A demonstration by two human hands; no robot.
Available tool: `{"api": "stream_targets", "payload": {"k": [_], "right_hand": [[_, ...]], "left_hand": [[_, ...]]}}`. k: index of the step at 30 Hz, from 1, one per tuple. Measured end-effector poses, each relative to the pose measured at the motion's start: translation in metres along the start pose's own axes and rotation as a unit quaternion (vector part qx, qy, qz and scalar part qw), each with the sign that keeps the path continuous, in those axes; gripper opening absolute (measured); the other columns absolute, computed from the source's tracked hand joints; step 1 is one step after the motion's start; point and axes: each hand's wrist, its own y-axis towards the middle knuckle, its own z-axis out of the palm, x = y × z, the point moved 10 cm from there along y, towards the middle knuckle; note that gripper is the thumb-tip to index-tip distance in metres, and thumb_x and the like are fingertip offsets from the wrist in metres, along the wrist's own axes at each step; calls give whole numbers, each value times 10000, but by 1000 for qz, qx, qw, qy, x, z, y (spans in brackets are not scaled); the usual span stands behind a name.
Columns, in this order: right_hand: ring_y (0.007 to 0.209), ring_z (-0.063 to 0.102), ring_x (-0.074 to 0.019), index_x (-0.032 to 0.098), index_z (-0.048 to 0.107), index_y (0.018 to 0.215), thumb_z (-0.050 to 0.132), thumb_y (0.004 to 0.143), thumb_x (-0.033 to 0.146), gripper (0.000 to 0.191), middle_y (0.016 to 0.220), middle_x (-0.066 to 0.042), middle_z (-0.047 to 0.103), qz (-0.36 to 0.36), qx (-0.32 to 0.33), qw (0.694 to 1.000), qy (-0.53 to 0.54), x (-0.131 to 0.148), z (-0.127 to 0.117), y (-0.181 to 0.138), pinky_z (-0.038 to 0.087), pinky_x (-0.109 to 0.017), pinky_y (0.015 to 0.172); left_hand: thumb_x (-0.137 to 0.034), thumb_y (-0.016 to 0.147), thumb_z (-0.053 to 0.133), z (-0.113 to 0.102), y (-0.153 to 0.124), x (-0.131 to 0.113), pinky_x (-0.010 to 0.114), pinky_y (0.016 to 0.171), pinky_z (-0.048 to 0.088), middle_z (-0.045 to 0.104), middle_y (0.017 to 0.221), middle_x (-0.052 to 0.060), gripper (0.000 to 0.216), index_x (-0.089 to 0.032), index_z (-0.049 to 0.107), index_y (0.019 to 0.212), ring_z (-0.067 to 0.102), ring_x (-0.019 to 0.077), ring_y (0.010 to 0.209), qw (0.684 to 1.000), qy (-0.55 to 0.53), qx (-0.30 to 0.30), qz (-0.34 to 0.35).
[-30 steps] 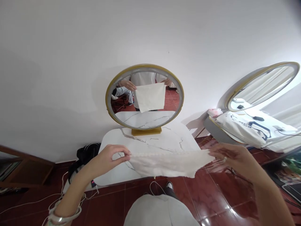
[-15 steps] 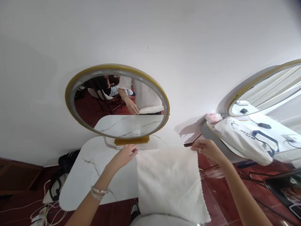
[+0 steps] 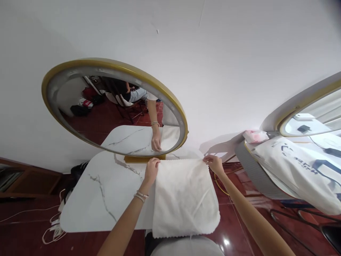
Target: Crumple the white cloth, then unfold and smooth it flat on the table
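Note:
A white cloth (image 3: 185,195) with scalloped edges lies spread over the right end of the white marbled table (image 3: 82,199), its near edge reaching the table's front. My left hand (image 3: 151,171) pinches the far left corner, close to the base of the round mirror (image 3: 114,110). At the far right corner, my right hand (image 3: 214,164) pinches the cloth between thumb and fingers. Creases run across the cloth's right half. In the mirror, a reflection of one of my hands and part of the cloth shows.
To the right stands a second table (image 3: 253,170) holding a white printed bag (image 3: 301,163) and a pink-and-white tissue pack (image 3: 255,136). Another gold-rimmed mirror (image 3: 306,103) rises behind it. White cables (image 3: 54,229) lie on the red floor at left. A seated person appears in the mirror.
Both hands have moved down and closer to the table's far edge, right hand shifting left. The cloth, previously held up, now rests on the tabletop. The view has turned slightly.

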Motion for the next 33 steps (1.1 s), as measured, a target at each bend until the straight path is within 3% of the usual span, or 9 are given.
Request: {"api": "stream_targets", "payload": {"k": [4,8,12,15,19,25,29,33], "right_hand": [[675,618,-199,179,657,733,485,741,373,259,721,-73,673,-15,-27,999,-17,-5,14,7,495,-348,712],[1052,566,-294,157,641,1039,421,844,346,349,1117,-174,621,-44,-76,995,-47,8,30,-17,436,-502,931],[1318,376,-315,254,561,1257,459,890,407,411,1412,-115,452,-108,-44,991,-71,36,87,-67,339,-534,1060],[1412,236,-332,279,426,1404,404,929,431,499,1522,-86,323,-134,9,979,-155,48,133,-84,227,-582,1112],[1431,190,-330,257,355,1456,373,944,448,547,1532,-95,307,-92,20,965,-243,47,152,-58,131,-589,1134],[1429,169,-348,236,383,1441,355,952,458,539,1524,-96,324,-93,48,960,-258,65,162,-3,47,-625,1125],[1418,204,-327,193,456,1386,312,962,392,490,1471,-103,412,-84,56,961,-259,64,171,24,-6,-614,1130],[1390,261,-341,130,476,1368,377,926,345,501,1414,-148,473,-62,54,961,-265,58,172,45,-1,-607,1135]], "left_hand": [[-83,859,321,19,-9,1,406,1035,424,624,1158,128,384,-135,638,1070,556,230,1136,999,21,-39,-28],[-178,898,357,49,-38,-12,488,1133,307,403,1460,171,461,-107,452,1343,323,288,1388,997,60,-57,4],[-276,945,335,79,-57,-15,468,1158,261,270,1548,165,528,-119,304,1448,197,273,1450,990,122,-57,33],[-342,956,328,86,-48,-8,478,1162,236,237,1557,178,574,-102,255,1473,158,282,1458,988,138,-65,13],[-379,933,390,83,-19,-7,504,1152,232,312,1520,199,609,-76,307,1455,229,329,1432,989,136,-51,-24],[-422,925,417,87,28,-13,518,1082,280,574,1290,185,451,-148,585,1241,437,373,1280,986,151,29,-62],[-441,932,399,99,56,-1,450,989,381,630,1198,179,448,-133,617,1172,530,348,1175,986,147,44,-71],[-366,931,401,117,76,8,440,876,447,701,954,170,383,-112,682,989,624,333,994,984,147,64,-83]]}}
